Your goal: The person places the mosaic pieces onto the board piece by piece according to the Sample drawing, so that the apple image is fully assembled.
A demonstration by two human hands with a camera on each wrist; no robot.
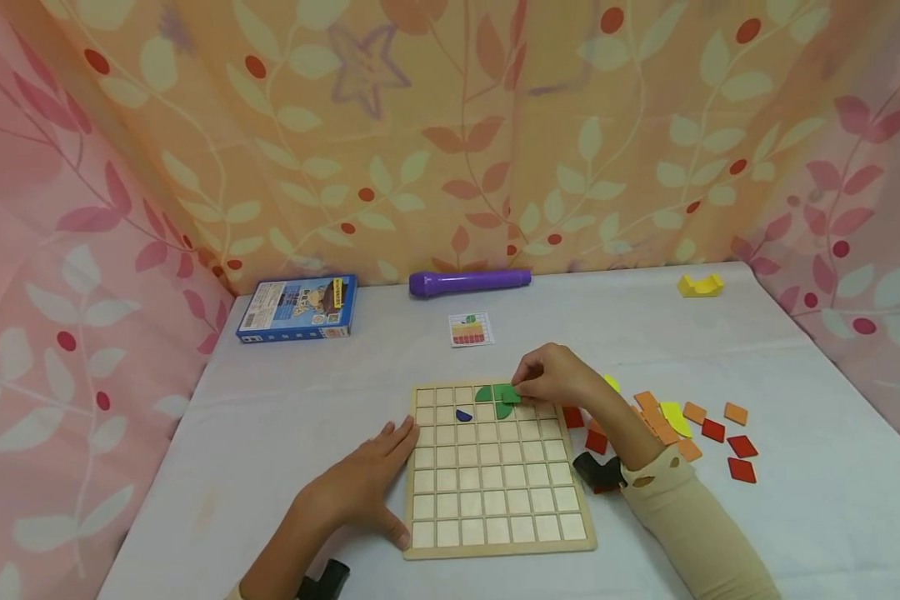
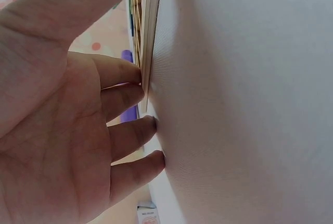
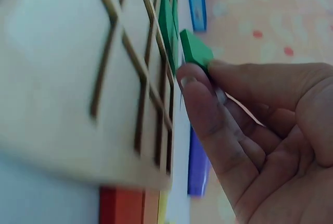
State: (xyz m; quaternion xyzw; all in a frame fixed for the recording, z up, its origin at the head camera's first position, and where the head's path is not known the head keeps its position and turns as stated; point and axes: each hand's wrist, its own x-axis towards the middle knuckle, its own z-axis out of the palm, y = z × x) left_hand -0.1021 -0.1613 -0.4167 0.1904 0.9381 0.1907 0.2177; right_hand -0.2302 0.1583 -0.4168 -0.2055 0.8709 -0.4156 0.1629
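A wooden grid board (image 1: 489, 504) lies on the white table. My left hand (image 1: 356, 482) rests along its left edge, fingers extended and thumb near the lower corner; in the left wrist view the fingertips (image 2: 134, 74) meet the rim and the cloth. Above the upper part of the grid, my right hand (image 1: 561, 375) pinches a green tile (image 3: 195, 48) between thumb and forefinger. Rounded green pieces (image 1: 483, 393) sit in grid cells just left of and below that tile. A small dark blue piece (image 1: 463, 415) lies in the second row.
Loose red tiles (image 1: 742, 470), orange tiles (image 1: 736, 413) and yellow pieces (image 1: 676, 419) are scattered right of the board. Behind it stand a picture card (image 1: 471, 330), a purple tube (image 1: 468, 282), a blue box (image 1: 297, 308) and a yellow holder (image 1: 701, 287).
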